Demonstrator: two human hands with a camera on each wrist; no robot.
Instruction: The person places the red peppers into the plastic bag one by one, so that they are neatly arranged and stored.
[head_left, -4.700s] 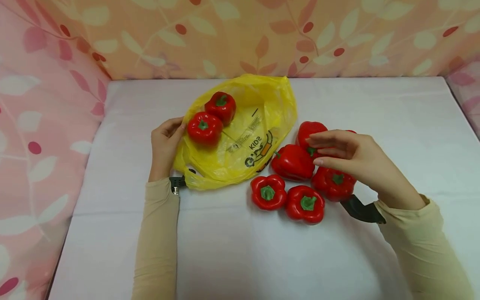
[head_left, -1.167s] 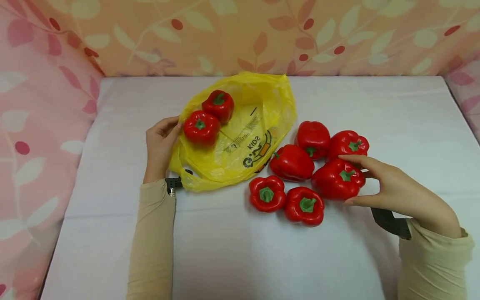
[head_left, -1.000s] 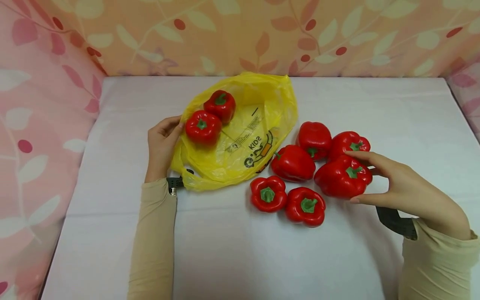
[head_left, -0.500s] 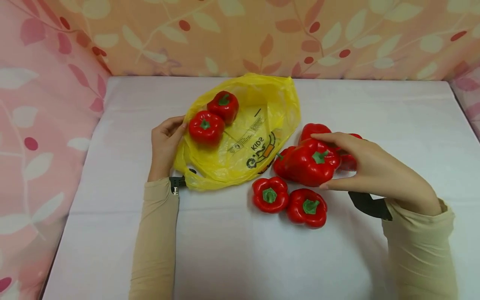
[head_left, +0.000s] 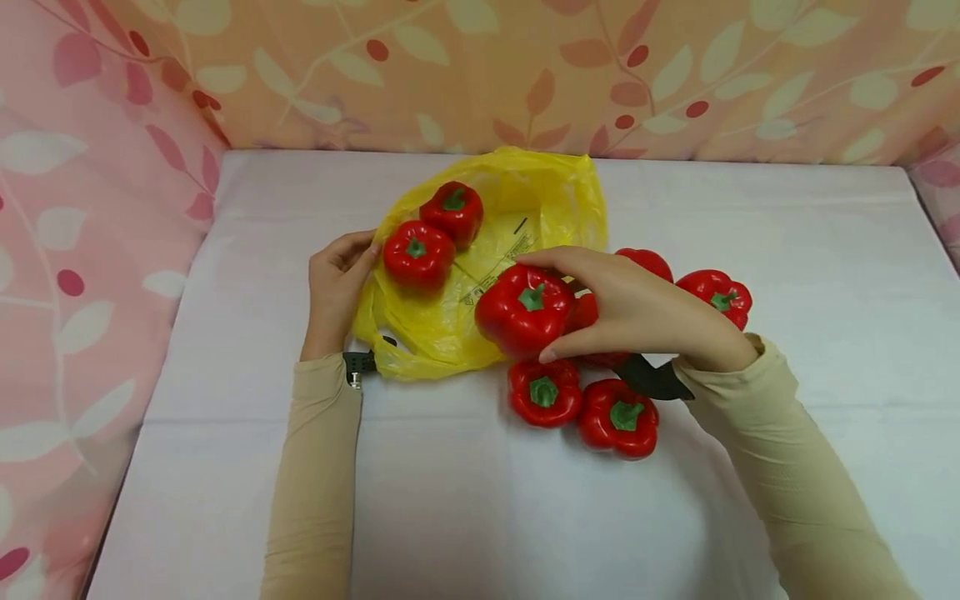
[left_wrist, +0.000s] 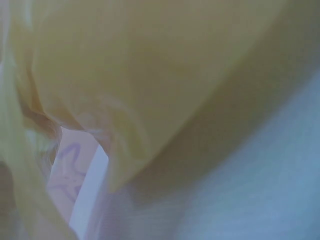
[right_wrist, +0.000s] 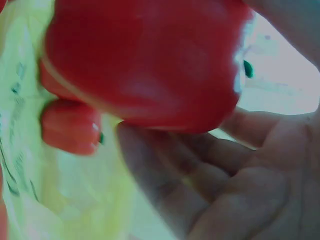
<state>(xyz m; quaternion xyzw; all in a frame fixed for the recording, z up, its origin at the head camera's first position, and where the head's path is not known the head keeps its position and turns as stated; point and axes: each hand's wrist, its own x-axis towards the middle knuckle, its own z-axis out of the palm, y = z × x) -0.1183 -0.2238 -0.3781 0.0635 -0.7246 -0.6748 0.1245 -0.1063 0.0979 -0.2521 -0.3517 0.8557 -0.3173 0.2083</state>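
Head view, centre of frame: right hand [head_left: 637, 308] holds a red pepper [head_left: 513, 321], thumb on the near side, fingers on the far side, spread about as wide as the fruit; green stem faces up; the held pepper overlaps the right part of the yellow bag [head_left: 431, 350] in the frame, contact with the film cannot be told.

Left hand [head_left: 333, 287], left of centre: pinches the left rim of the bag, thumb nearly closed against the fingers; some fingertips hidden by plastic; left wrist view shows mostly blurred yellow film.

Bag lies mouth open, upper centre of frame; inside, towards its left, a rear pepper [head_left: 463, 221] and a front pepper [head_left: 420, 265], touching.

Outside: two stem-up peppers, [head_left: 555, 412] and [head_left: 611, 433], side by side, lower centre; another pepper [head_left: 584, 311] mostly hidden behind the right hand; two more, [head_left: 647, 261] and [head_left: 708, 292], right of centre; tabletop [head_left: 450, 508] white.
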